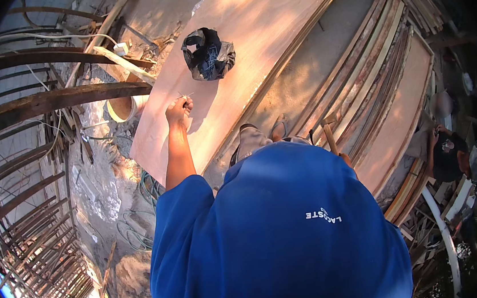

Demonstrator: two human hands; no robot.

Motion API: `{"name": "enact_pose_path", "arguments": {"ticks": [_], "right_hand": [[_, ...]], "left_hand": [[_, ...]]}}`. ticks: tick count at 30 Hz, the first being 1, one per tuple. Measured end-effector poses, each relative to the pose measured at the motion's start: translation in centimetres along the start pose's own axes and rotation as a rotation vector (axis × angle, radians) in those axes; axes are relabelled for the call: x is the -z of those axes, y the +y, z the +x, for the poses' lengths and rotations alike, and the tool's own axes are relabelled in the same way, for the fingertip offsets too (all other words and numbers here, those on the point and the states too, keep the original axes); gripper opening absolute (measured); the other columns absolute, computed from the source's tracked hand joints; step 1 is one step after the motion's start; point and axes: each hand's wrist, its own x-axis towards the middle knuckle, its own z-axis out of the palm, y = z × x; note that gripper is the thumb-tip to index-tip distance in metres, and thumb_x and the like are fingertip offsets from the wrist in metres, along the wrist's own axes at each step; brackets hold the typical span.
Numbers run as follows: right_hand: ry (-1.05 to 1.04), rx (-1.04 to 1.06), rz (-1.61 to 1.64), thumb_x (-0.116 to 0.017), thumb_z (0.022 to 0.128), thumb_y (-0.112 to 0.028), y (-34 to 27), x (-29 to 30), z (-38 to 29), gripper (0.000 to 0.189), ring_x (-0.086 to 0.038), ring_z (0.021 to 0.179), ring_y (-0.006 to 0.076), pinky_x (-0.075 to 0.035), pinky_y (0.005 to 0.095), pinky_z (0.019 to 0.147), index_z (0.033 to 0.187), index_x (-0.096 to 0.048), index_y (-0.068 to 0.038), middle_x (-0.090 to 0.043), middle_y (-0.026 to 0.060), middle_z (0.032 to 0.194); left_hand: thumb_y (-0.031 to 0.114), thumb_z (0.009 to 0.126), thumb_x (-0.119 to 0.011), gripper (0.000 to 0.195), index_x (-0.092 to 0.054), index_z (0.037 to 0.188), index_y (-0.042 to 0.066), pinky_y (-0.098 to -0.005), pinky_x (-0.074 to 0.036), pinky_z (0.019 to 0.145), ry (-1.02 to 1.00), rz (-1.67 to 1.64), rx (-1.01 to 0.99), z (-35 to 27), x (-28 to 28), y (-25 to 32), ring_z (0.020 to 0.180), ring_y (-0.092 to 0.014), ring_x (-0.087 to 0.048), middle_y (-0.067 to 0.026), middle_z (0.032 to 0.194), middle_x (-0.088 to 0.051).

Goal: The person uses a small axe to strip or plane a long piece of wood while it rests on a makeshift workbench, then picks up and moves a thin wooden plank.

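Note:
Several thin nails [186,96] stick out of my left hand [179,110], which is closed on them above a plywood sheet [248,31]. Just beyond that hand, a black plastic bag [208,53] stands with its mouth spread, and many nails lie inside it. At my right side a hammer [330,136] points away from me, head up. My right hand [346,159] is at the lower end of its wooden handle, mostly hidden by my blue shirt.
Long boards [355,64] and a framed plywood panel [402,103] lie to the right. Curved timbers [61,99], a white socket block [121,48] on a cable, and a bucket [122,109] are at the left. Another person [449,152] is at the far right, near scrap wood.

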Motion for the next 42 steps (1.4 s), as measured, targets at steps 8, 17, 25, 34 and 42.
{"name": "enact_pose_path", "arguments": {"ticks": [8, 17, 25, 34, 42], "right_hand": [[-0.111, -0.175, 0.254, -0.063, 0.103, -0.026, -15.9, 4.8, -3.5, 0.023, -0.046, 0.042, 0.0128, -0.035, 0.0329, 0.037, 0.097, -0.055, -0.005, -0.048, 0.0003, 0.059], [0.254, 0.327, -0.095, -0.065, 0.098, -0.028, -25.9, 2.9, -7.4, 0.032, -0.065, 0.087, 0.0533, -0.05, 0.0583, 0.075, 0.109, -0.059, 0.002, -0.067, 0.032, 0.094], [0.394, 0.53, -0.231, -0.059, 0.1, -0.026, -31.7, -0.4, -4.2, 0.027, -0.066, 0.092, 0.0514, -0.051, 0.0604, 0.076, 0.115, -0.048, -0.006, -0.068, 0.0264, 0.099], [0.214, 0.396, -0.21, -0.056, 0.102, -0.028, -31.9, -3.0, -5.4, 0.03, -0.063, 0.091, 0.0575, -0.045, 0.0637, 0.076, 0.111, -0.043, -0.002, -0.065, 0.036, 0.089], [0.213, 0.455, -0.001, -0.061, 0.101, -0.03, -29.0, -3.6, -6.3, 0.032, -0.062, 0.072, 0.0357, -0.047, 0.0486, 0.068, 0.106, -0.053, 0.0, -0.061, 0.0216, 0.077]], "left_hand": [[0.006, 0.086, -0.074, 0.004, -0.07, 0.086, 0.005, -0.0299, -0.05, 0.063, 0.197, 0.326, 0.024, 0.6, -0.3, -5.0, 0.068, -0.014, -0.063, -0.004, 0.078, -0.07], [0.009, 0.081, -0.078, 0.01, -0.073, 0.086, 0.002, -0.0317, -0.052, 0.066, 0.416, 0.843, -0.171, -1.0, 2.6, -4.9, 0.07, -0.015, -0.065, -0.0049, 0.077, -0.071], [0.005, 0.084, -0.076, 0.016, -0.067, 0.096, -0.001, -0.0249, -0.05, 0.062, 0.152, 0.529, -0.073, -4.3, -0.6, -5.2, 0.067, -0.012, -0.062, -0.0049, 0.08, -0.068], [0.006, 0.083, -0.081, 0.017, -0.072, 0.094, -0.002, -0.0277, -0.052, 0.065, -0.09, 0.644, -0.031, -9.3, -4.5, -7.6, 0.069, -0.012, -0.064, -0.0051, 0.08, -0.07], [0.009, 0.086, -0.075, 0.027, -0.079, 0.111, 0.002, -0.0276, -0.053, 0.071, -0.271, 0.592, 0.087, -9.4, -7.9, -8.6, 0.074, -0.011, -0.066, -0.0048, 0.087, -0.075]]}}
